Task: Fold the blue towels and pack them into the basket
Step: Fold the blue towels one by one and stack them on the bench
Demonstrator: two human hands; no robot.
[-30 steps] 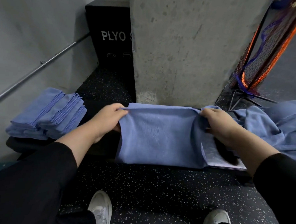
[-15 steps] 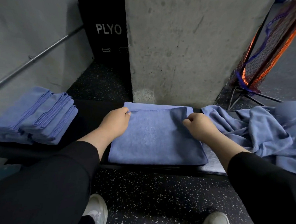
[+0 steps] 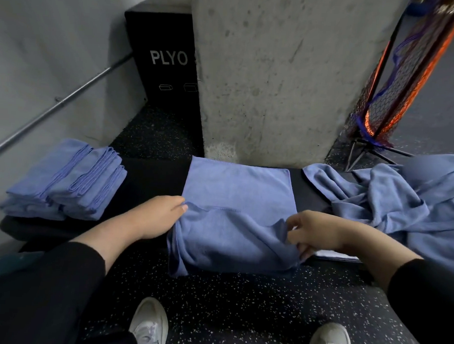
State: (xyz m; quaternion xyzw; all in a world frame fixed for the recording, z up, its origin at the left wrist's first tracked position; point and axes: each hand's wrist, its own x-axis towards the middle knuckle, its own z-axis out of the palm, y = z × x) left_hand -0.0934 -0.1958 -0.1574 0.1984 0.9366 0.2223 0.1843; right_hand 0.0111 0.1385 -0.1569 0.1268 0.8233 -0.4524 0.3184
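A blue towel (image 3: 236, 190) lies on the black bench (image 3: 152, 178) in front of me, its near half bunched and hanging over the front edge. My left hand (image 3: 158, 215) pinches the towel's near left edge. At the near right edge my right hand (image 3: 312, 234) grips the cloth with curled fingers. Folded blue towels (image 3: 65, 181) are stacked on the bench's left end. A heap of unfolded blue towels (image 3: 403, 204) covers the right end. No basket is in view.
A concrete pillar (image 3: 278, 74) rises just behind the bench. A black box marked PLYO (image 3: 160, 63) stands at the back left, beside a wall with a metal rail (image 3: 56, 102). An orange and black net on a stand (image 3: 399, 83) is at the right. My shoes (image 3: 149, 325) rest on speckled floor.
The towel's far edge was laid down flat on the bench. Both hands then drew back from the far corners to the near edge, which is now lifted and bunched.
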